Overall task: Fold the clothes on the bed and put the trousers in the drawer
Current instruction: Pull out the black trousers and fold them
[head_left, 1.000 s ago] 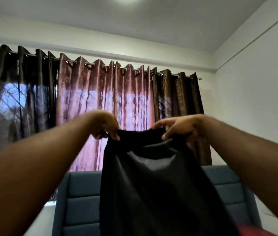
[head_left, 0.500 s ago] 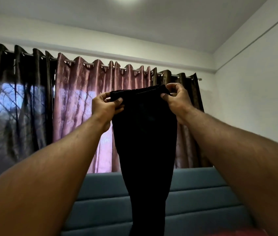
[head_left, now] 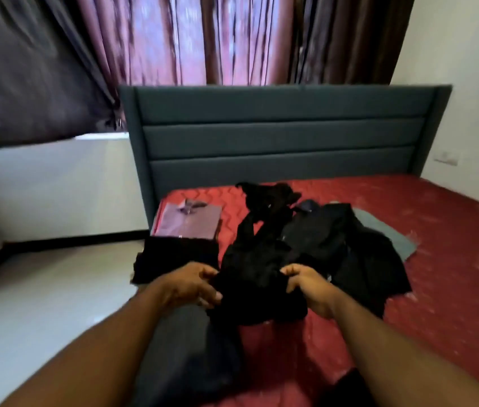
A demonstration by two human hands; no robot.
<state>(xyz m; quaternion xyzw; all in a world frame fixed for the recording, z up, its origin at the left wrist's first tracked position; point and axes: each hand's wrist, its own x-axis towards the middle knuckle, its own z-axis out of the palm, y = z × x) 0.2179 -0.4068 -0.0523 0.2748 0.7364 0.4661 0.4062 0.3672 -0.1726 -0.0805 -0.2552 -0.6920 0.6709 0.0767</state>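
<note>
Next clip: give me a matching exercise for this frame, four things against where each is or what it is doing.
Things:
1. folded purple shirt
2. black garment
3. grey cloth
4. headboard

Places:
A. upright behind the mattress
B. gripped by the left hand and right hand
C. mattress's far-left corner
D. partly under the dark pile, on the right

Pairs: 1-C, 2-B, 3-D, 4-A

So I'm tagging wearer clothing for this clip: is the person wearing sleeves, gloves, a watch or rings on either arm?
None show. The left hand and right hand are bare, with no gloves, and I see no rings on the fingers, though the picture is a bit blurred. Both forearms are uncovered up to the frame edge: no sleeve, cuff, watch or bracelet in view.
</note>
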